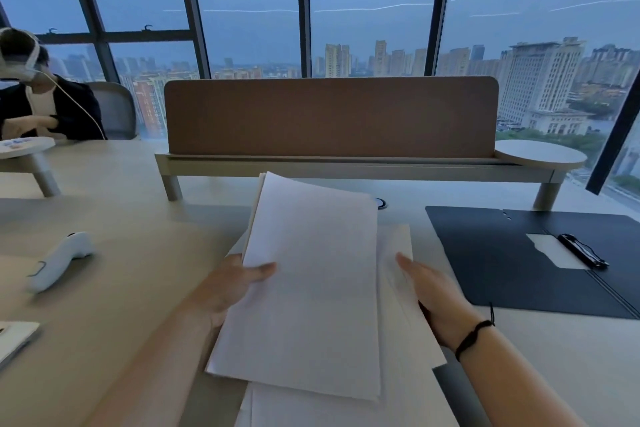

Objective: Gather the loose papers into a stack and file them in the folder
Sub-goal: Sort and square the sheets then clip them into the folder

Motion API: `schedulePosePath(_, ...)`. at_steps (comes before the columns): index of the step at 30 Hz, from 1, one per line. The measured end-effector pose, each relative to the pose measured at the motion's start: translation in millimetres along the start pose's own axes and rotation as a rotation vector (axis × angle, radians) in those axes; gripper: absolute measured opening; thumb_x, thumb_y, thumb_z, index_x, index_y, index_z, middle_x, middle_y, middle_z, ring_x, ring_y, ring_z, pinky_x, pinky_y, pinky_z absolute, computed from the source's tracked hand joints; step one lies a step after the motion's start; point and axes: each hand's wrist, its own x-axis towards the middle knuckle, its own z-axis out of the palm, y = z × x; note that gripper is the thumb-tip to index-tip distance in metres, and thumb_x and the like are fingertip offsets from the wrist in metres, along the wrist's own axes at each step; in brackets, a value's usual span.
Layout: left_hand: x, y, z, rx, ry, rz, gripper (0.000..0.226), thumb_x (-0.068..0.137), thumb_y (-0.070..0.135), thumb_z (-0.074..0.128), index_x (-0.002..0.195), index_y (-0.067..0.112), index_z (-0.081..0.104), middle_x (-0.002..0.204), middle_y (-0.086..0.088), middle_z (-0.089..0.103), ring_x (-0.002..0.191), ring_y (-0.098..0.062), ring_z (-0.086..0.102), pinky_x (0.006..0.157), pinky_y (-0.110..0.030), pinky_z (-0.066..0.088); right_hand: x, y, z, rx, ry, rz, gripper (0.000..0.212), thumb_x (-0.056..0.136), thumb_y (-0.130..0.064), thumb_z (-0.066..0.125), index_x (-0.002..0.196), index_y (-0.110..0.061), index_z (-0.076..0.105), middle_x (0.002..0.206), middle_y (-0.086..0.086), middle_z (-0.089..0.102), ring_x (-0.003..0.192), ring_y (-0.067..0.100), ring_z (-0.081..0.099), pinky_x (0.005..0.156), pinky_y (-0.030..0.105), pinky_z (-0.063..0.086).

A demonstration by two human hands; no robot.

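Left hand fingers clamped on the papers, right hand fingers apart beside them — the uneven sheets may fan and slip short of the folder.

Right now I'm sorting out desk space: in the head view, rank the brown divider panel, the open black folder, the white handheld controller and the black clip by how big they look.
1. Brown divider panel, though it sits farthest away.
2. Black folder, partly cut off at the right edge.
3. White controller.
4. Black clip.
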Motion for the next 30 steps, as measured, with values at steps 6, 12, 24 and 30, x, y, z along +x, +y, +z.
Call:
schedulePosePath(6, 1, -4, -1, -0.137, 0.057, 0.031, 0.025, 0.087, 0.01, 0.069, 0.112, 0.003, 0.071, 0.105, -0.017, 0.077, 0.094, -0.035, 0.074, 0.086, -0.045, 0.057, -2, 10, -4, -0.271, -0.498, -0.039, 0.039, 0.088, -0.006, 0.075, 0.127, -0.007, 0.068, 0.122, 0.012, 0.076, 0.113, 0.032, 0.072, 0.102, 0.049, 0.055)
schedulePosePath(12, -1, -6, -14, -0.393, 0.054, -0.041, 0.038, 0.08, 0.013, 0.066, 0.115, -0.003, 0.068, 0.105, -0.021, 0.075, 0.086, -0.035, 0.074, 0.078, -0.046, 0.059, 1, 7, -19, -0.364, -0.406, -0.045, 0.029, 0.091, -0.008, 0.072, 0.119, -0.004, 0.072, 0.113, 0.015, 0.079, 0.105, 0.036, 0.074, 0.096, 0.05, 0.058)
schedulePosePath(24, -21, 9, 20, -0.391, 0.023, 0.038, 0.036, 0.086, 0.01, 0.067, 0.121, 0.002, 0.067, 0.111, -0.02, 0.074, 0.091, -0.035, 0.074, 0.08, -0.049, 0.06, -15, -9, 11, 0.32, -0.249, -0.097, 0.038, 0.099, -0.036, 0.058, 0.128, -0.012, 0.065, 0.12, 0.018, 0.075, 0.109, 0.041, 0.072, 0.088, 0.053, 0.06)
schedulePosePath(30, -33, 33, 23, -0.031, 0.247, 0.532, 0.045, 0.083, 0.015, 0.077, 0.122, 0.029, 0.06, 0.112, 0.007, 0.073, 0.101, -0.01, 0.071, 0.085, -0.032, 0.058, -32, -38, 21, 0.128, -0.251, -0.365, 0.031, 0.091, -0.009, 0.07, 0.121, -0.013, 0.067, 0.114, 0.011, 0.078, 0.104, 0.03, 0.075, 0.087, 0.045, 0.062)
